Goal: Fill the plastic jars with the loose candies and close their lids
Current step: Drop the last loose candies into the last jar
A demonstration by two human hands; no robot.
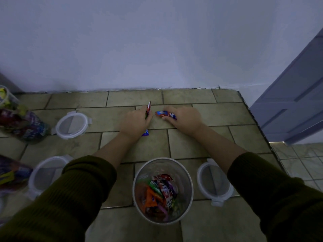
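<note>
An open clear plastic jar (189,186) stands near me at the bottom middle, partly filled with wrapped candies (160,191). Beyond it, my left hand (135,122) is closed around a red-and-white candy wrapper (148,108) that sticks up from the fingers, and a blue candy (145,133) peeks out under the wrist. My right hand (183,118) grips a red-and-blue candy (166,114) on the tiled floor. Three clear lids lie loose: one at far left (72,124), one under my left sleeve (43,173), one right of the jar (214,182).
A filled jar (22,123) lies tilted at the left edge, with another candy-filled container (10,172) below it. A white wall runs along the far side of the tiled floor (218,116). A blue-grey door (293,105) stands at the right, past a step edge.
</note>
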